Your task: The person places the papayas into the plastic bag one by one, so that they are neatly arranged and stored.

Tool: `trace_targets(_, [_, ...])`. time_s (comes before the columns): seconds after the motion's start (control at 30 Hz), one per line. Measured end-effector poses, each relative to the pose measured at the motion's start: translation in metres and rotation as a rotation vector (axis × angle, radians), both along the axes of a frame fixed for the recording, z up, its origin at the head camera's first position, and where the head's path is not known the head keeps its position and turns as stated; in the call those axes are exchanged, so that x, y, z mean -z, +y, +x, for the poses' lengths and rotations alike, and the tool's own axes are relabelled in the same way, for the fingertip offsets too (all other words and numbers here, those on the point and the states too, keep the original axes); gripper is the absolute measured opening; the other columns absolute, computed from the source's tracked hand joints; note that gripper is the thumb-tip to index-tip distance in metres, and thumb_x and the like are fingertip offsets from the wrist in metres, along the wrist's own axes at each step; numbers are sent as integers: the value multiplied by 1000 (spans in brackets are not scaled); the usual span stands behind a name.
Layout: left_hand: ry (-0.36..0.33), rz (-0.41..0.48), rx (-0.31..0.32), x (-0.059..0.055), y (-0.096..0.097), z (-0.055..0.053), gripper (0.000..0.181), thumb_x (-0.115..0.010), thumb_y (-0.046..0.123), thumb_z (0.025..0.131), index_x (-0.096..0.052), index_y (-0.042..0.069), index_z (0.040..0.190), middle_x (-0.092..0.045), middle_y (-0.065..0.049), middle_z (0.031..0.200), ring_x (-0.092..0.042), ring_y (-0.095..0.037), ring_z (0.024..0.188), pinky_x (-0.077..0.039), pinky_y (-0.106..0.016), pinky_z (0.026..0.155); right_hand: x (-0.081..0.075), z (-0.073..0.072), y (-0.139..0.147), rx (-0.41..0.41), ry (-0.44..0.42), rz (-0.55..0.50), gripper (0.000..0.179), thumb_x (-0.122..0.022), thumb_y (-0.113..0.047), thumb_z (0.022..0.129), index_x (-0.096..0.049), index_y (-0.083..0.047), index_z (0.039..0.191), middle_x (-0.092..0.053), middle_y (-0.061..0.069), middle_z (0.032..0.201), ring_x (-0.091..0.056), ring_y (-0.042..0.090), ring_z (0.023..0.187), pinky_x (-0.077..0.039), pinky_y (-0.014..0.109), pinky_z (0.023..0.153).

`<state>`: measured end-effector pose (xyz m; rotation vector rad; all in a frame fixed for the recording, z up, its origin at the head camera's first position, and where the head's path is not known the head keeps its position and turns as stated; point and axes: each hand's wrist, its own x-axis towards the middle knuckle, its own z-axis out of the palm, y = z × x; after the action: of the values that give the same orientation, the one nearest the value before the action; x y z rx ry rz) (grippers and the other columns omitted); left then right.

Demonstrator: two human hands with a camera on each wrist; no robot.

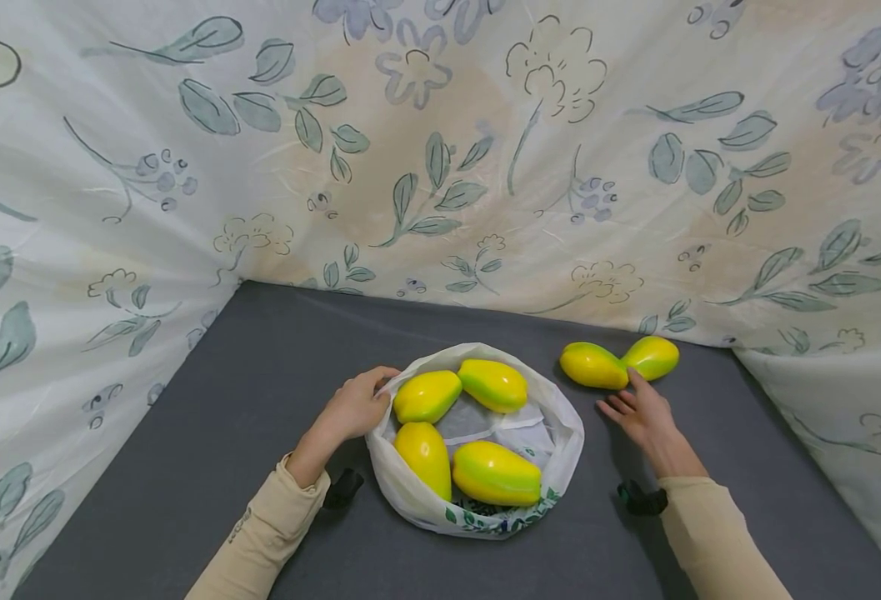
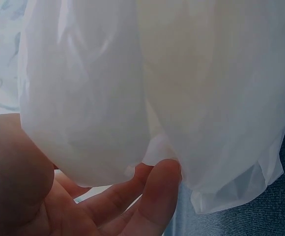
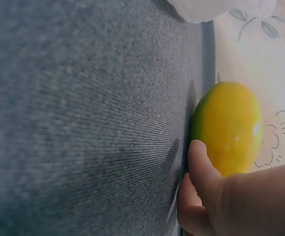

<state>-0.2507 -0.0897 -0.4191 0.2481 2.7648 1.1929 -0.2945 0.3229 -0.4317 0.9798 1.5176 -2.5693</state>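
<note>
A white plastic bag [image 1: 569, 433] with a rolled-down rim stands open in the middle of the dark table. Several glossy yellow-green papayas [image 1: 496, 472] lie inside it. My left hand [image 1: 355, 406] holds the bag's left rim, and in the left wrist view its thumb and fingers [image 2: 157, 196] close around a fold of white plastic. Right of the bag, two more papayas lie end to end: a nearer left one [image 1: 592, 365] and a greener right one [image 1: 653, 357]. My right hand [image 1: 646, 421] is just in front of them, fingers extended, fingertips close to the papayas.
Dark grey cloth [image 1: 260, 350] covers the table. Floral curtains [image 1: 425, 167] hang behind it and along both sides, the back one close behind the two loose papayas. A dark strap device [image 1: 643, 498] sits at my right wrist.
</note>
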Motion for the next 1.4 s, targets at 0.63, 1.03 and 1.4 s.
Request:
trace_targets(0.63, [-16,18,-7,0,0,-1,39,-49,7,96,-53,10,135,-59,-14,121,-50,-20,65,-38,-32,54,4,-21,-5,-31,-48,198,79,-51,-41,95,-5,-17,154,-3,7,158,-17,29,140,-34,36,103])
trace_targets(1.03, [-17,10,-8,2,1,-2,40,-49,7,95,-53,9,135,-60,-13,119,-51,-20,68,-38,-32,55,7,-24,-9,-61,-12,375,82,-51,-42,95,-6,-7,153,-11,14,156,-24,33,135,-32,39,104])
trace_targets(1.4, [-3,6,-15,3,1,-1,39,-50,7,95,-54,9,134,-60,-13,118,-53,-20,72,-38,-32,56,7,-27,-10,-56,-8,364,83,-52,-44,94,-7,-8,153,-13,14,155,-30,31,130,-36,38,101])
